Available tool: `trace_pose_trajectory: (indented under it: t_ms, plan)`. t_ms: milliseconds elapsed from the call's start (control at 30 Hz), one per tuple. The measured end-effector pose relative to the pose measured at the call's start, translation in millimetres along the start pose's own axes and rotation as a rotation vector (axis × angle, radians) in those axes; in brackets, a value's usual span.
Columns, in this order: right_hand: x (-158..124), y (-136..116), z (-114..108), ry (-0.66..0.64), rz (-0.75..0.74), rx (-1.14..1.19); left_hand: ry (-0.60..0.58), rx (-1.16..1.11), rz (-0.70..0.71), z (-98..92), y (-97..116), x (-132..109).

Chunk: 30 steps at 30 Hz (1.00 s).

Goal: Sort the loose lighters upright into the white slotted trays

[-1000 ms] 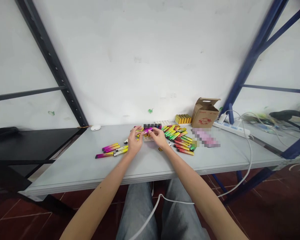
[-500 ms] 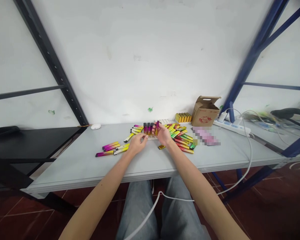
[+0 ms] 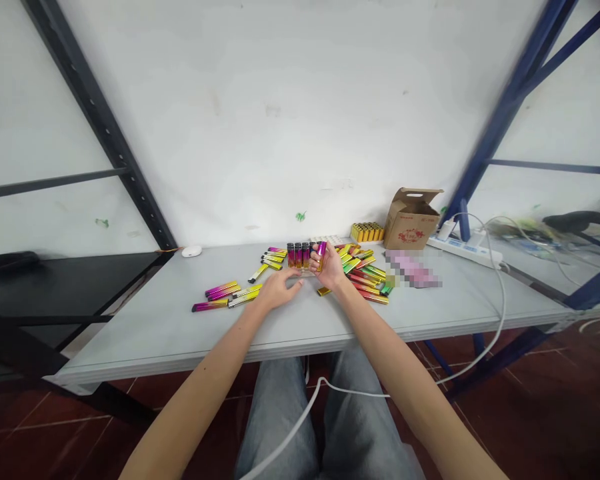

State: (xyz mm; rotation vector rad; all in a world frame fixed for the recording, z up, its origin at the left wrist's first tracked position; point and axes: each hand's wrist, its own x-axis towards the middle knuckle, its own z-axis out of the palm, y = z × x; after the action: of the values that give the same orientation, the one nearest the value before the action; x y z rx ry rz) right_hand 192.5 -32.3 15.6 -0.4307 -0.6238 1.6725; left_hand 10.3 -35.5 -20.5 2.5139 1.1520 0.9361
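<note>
My right hand (image 3: 331, 269) is closed round a purple-and-gold stick (image 3: 321, 254), held upright beside a short row of like sticks standing on end (image 3: 299, 255). Resting on the grey table (image 3: 180, 320), my left hand (image 3: 279, 291) has its fingers loosely spread and touches the small stand under that row. A heap of green, yellow and red sticks (image 3: 366, 280) lies just right of my right hand. A few purple-yellow sticks (image 3: 224, 297) lie to the left of my left hand, and a few more (image 3: 270, 260) behind it.
A brown cardboard box (image 3: 413, 219) and a block of gold cells (image 3: 367, 233) stand at the back right. A white power strip (image 3: 463, 252) with a trailing cable lies right. A small white object (image 3: 191, 252) sits back left. Shelf frames flank the table.
My right hand turned the purple stick from lying across both hands to upright and carried it to the standing row. My left hand let go and sank onto the table.
</note>
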Motion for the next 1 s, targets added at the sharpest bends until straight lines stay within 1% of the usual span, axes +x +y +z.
trace_pose_trajectory:
  t_ms: [167, 333, 467, 600, 767, 867, 1000]
  plan:
    - [1.0, 3.0, -0.4, -0.006, -0.053, -0.057, -0.059, 0.063, -0.056, -0.7, 0.7, -0.1]
    - [1.9, 7.5, -1.2, 0.044, -0.079, -0.151, -0.060, 0.047, -0.062, -1.7, -0.2, 0.8]
    - [1.9, 6.4, -1.3, 0.052, -0.039, -0.147, -0.066, 0.041, -0.071, -2.6, -0.4, 0.9]
    - [1.3, 4.3, -0.6, 0.062, -0.027, -0.125, -0.059, 0.030, -0.052, -2.9, 0.0, 0.3]
    - [1.8, 5.2, 0.0, 0.021, 0.005, -0.127, -0.052, 0.024, -0.041, -2.5, -0.2, -0.1]
    - [3.9, 5.8, -1.3, 0.056, 0.009, -0.124, -0.057, 0.037, -0.041, -3.0, 0.4, 0.1]
    - [5.8, 5.0, -3.7, 0.093, -0.034, -0.078, -0.057, 0.031, -0.052, -3.4, 1.4, 0.4]
